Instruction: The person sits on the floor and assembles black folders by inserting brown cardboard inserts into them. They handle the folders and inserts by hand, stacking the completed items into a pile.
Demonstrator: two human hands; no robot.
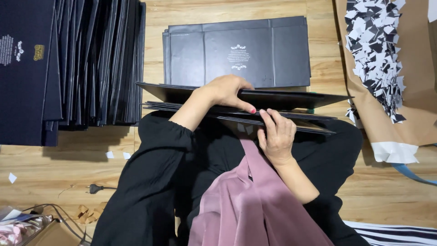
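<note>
A stack of flat black cardboard sheets (291, 119) rests across my lap, seen edge-on. My left hand (226, 92) lies over the top sheet (182, 93) and lifts it slightly from the stack, fingers curled over its near edge. My right hand (276, 134) grips the near edge of the lower sheets, fingers over the top. Beyond my lap a pile of flat black printed box blanks (236, 52) lies on the wooden floor (54, 168).
A large leaning stack of dark sheets (86, 64) fills the left. At the right, brown paper (414, 91) holds a heap of small black-and-white paper scraps (375, 50). A power plug (93, 188) with cable and loose scraps lie at the lower left.
</note>
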